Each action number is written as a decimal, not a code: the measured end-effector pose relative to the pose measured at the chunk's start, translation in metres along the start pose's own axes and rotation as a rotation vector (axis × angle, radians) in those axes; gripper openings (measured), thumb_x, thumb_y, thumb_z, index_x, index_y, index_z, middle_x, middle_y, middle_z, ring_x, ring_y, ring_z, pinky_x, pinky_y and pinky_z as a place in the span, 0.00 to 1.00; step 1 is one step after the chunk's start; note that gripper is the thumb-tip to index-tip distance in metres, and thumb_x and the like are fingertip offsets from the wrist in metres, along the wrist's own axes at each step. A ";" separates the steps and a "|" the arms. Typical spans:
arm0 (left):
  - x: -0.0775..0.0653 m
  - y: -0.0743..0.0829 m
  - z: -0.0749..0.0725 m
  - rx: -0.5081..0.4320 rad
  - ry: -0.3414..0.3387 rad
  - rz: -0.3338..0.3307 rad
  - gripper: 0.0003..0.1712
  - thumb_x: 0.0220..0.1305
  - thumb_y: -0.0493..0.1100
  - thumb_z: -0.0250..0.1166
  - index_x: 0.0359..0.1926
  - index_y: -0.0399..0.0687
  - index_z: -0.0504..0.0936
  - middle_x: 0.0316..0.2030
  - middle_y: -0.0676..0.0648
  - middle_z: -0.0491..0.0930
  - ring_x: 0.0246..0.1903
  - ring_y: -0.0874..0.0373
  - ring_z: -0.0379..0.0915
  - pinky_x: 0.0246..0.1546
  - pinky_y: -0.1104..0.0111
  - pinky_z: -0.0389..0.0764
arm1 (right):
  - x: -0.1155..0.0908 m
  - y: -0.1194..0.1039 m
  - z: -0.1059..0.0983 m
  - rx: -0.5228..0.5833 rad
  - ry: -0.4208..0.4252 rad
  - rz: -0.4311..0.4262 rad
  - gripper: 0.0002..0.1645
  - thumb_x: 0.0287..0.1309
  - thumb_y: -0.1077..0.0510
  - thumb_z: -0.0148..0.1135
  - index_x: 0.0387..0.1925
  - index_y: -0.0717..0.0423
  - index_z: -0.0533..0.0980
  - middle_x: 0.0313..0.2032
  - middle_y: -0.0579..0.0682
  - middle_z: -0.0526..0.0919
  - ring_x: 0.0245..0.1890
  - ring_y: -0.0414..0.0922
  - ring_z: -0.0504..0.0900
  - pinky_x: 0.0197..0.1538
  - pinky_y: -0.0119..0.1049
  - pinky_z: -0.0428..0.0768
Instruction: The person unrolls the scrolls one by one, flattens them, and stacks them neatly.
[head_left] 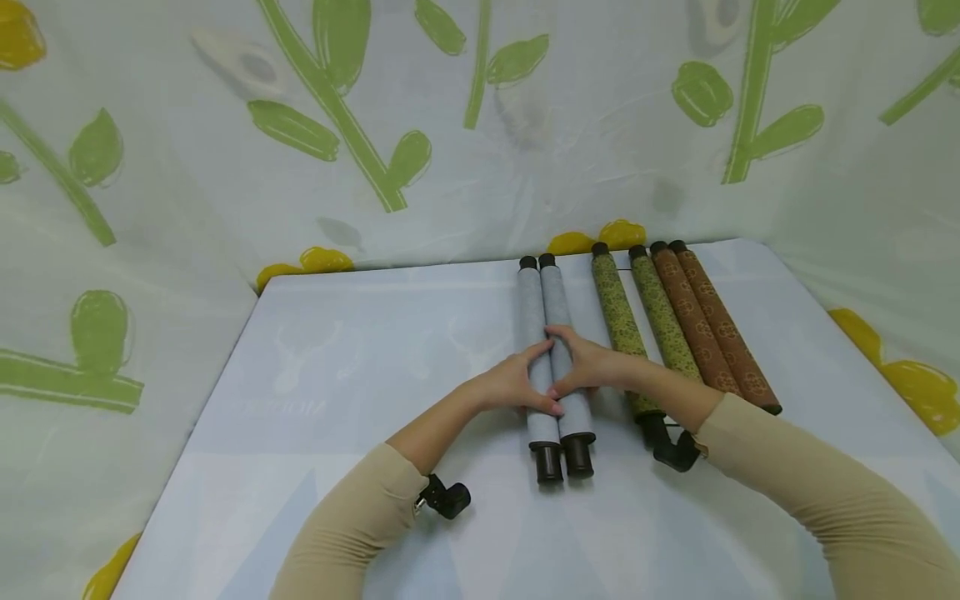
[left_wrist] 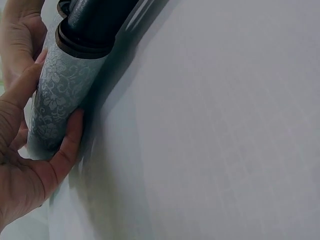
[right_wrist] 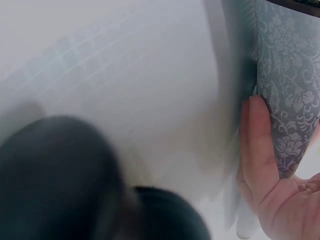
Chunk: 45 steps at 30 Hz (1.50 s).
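Head view: grey rolls (head_left: 531, 310) lie between left hand (head_left: 514, 383) and right hand (head_left: 589, 363).

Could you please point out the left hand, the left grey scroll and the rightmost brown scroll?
Left hand (head_left: 510, 382): head view, back of the hand.
Left grey scroll (head_left: 540, 373): head view, mid-length of its roll.
Rightmost brown scroll (head_left: 722, 327): head view, middle of its patterned roll.

Pale grey floral rolls (head_left: 532, 310), speckled olive-green rolls (head_left: 621, 321), brown flower-patterned rolls (head_left: 692, 318)
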<state>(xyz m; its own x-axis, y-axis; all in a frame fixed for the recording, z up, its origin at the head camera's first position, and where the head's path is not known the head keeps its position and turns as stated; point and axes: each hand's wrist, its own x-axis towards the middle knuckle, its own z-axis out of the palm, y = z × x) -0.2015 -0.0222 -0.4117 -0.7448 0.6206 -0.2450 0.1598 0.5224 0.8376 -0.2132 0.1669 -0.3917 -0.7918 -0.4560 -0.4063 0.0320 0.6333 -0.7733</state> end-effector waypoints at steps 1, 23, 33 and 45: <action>0.000 0.000 -0.001 -0.002 -0.001 -0.001 0.61 0.47 0.48 0.75 0.75 0.55 0.45 0.71 0.41 0.52 0.69 0.52 0.51 0.64 0.57 0.60 | 0.001 0.000 0.000 -0.002 0.002 -0.001 0.65 0.45 0.56 0.74 0.73 0.54 0.39 0.70 0.69 0.46 0.68 0.63 0.52 0.63 0.58 0.59; -0.010 -0.010 -0.019 0.018 0.020 -0.040 0.61 0.47 0.49 0.75 0.75 0.56 0.46 0.70 0.38 0.54 0.67 0.51 0.54 0.63 0.55 0.62 | 0.017 -0.012 0.009 0.024 -0.013 -0.021 0.65 0.45 0.55 0.74 0.73 0.50 0.40 0.71 0.65 0.45 0.65 0.58 0.57 0.47 0.44 0.72; -0.020 -0.021 -0.031 0.079 0.042 -0.049 0.61 0.47 0.51 0.75 0.75 0.56 0.45 0.69 0.38 0.56 0.67 0.51 0.55 0.62 0.55 0.63 | 0.030 -0.023 0.020 0.039 -0.022 -0.036 0.64 0.46 0.57 0.74 0.73 0.49 0.40 0.71 0.64 0.45 0.66 0.58 0.57 0.47 0.44 0.75; -0.050 -0.044 -0.055 0.078 0.079 -0.074 0.61 0.47 0.52 0.74 0.75 0.55 0.45 0.71 0.38 0.51 0.69 0.48 0.51 0.63 0.51 0.61 | 0.059 -0.052 0.045 0.017 -0.059 -0.065 0.64 0.44 0.58 0.74 0.73 0.47 0.42 0.71 0.60 0.49 0.66 0.52 0.58 0.56 0.44 0.71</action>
<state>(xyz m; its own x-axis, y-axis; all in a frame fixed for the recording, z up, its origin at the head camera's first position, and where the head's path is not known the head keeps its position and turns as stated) -0.2069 -0.1089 -0.4093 -0.8049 0.5321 -0.2628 0.1500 0.6109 0.7773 -0.2340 0.0788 -0.3971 -0.7554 -0.5322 -0.3824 -0.0076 0.5906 -0.8069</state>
